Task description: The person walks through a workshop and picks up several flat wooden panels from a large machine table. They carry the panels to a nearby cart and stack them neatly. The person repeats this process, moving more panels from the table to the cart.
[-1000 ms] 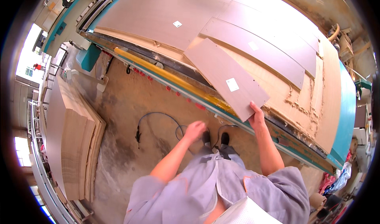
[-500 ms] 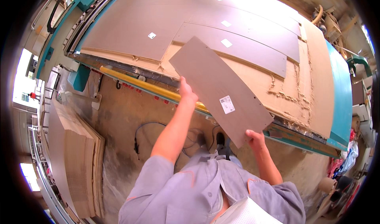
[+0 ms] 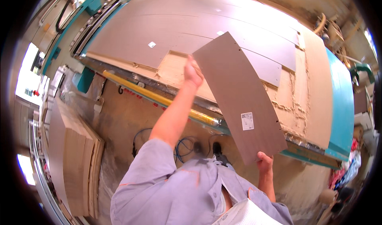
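Observation:
A long grey-brown panel (image 3: 238, 85) with a white label (image 3: 247, 121) and small holes along its right edge is held up in front of the machine bed, tilted with its far end to the left. My left hand (image 3: 192, 72) is closed at the panel's left edge near the far end; its fingertips are partly hidden. At the near end, my right hand (image 3: 264, 161) grips the lower edge, thumb on top and fingers underneath out of sight. Behind it, more grey-brown cut panels (image 3: 131, 38) with white labels lie on the bed.
Wood dust and chips lie on the brown base board (image 3: 318, 105). A yellow bar (image 3: 151, 95) runs along the bed's front edge. Stacked boards (image 3: 77, 161) stand at the left. A blue hose (image 3: 181, 147) lies on the floor near my feet; a teal surface (image 3: 340, 109) edges the right.
The held panel has swung to a steeper angle and shifted right. My left hand has moved farther away from me, while my right hand has come nearer and slightly right.

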The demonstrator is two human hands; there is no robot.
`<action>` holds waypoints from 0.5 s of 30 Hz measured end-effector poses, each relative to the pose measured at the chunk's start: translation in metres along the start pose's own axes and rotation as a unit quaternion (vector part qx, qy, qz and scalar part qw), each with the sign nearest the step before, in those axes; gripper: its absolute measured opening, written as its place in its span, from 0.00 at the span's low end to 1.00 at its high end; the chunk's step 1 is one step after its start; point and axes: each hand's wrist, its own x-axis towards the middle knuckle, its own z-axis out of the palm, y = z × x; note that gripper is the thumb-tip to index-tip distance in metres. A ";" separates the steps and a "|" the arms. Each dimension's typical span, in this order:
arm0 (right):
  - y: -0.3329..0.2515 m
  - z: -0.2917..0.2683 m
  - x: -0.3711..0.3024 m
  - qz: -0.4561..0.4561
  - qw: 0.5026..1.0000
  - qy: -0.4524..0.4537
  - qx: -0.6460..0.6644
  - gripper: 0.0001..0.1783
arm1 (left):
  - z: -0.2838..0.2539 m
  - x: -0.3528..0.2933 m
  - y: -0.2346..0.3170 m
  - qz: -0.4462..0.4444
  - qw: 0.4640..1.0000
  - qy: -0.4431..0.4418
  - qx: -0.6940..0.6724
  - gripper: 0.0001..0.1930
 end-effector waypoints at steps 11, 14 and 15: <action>0.018 0.027 0.062 0.106 0.954 -0.279 -0.007 0.39 | 0.001 -0.181 0.085 0.126 0.971 0.200 -0.026 0.28; 0.025 0.041 0.087 0.135 0.922 -0.349 -0.096 0.40 | -0.005 -0.250 0.122 0.186 0.968 0.170 0.016 0.27; 0.030 0.075 0.076 0.136 0.906 -0.364 -0.168 0.38 | -0.017 -0.280 0.134 0.213 0.961 0.171 0.032 0.26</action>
